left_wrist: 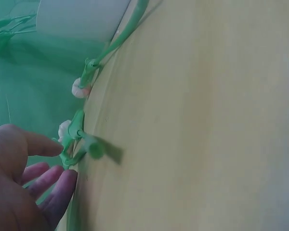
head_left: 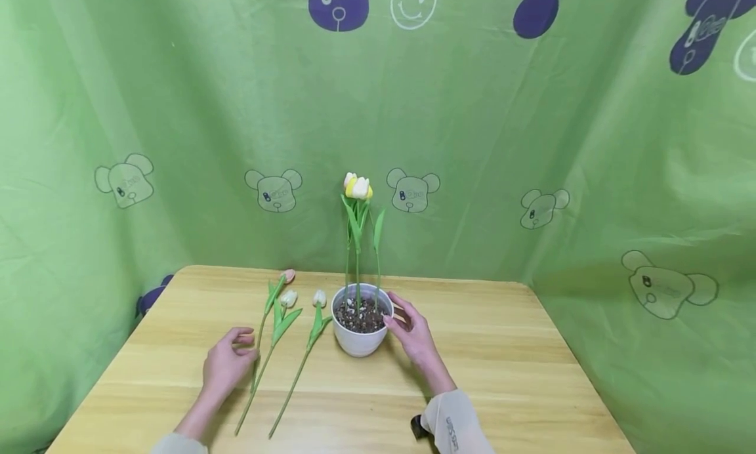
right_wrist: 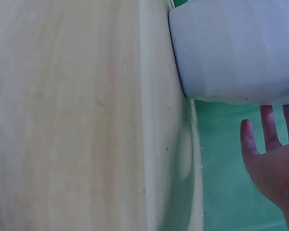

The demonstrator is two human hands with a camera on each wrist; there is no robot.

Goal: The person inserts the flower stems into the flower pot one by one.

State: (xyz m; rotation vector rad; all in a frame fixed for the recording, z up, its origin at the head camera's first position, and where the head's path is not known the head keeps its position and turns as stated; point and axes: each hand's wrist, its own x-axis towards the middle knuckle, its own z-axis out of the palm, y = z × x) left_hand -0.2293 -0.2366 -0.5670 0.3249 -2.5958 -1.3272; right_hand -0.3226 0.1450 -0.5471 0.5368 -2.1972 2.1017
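Note:
In the head view, my left hand (head_left: 226, 365) is beside the stem of a pink artificial tulip (head_left: 287, 276) lying on the table. Its fingers are loosely bent, and the left wrist view shows a gap between thumb and fingers, close to the tulips. Two white tulips, one nearer (head_left: 289, 299) and one further right (head_left: 319, 299), lie alongside. A white flowerpot (head_left: 359, 342) holds dark soil (head_left: 361, 319) and upright tulips (head_left: 358, 189) with white, yellow and pinkish heads. My right hand (head_left: 415, 336) rests against the pot's right side, thumb at the rim, fingers mostly straight.
The light wooden table (head_left: 502, 362) carries the pot near its back edge. Behind it and at both sides hangs a green curtain (head_left: 472, 145) with bear prints. A few dark specks lie on the table by the pot in the right wrist view.

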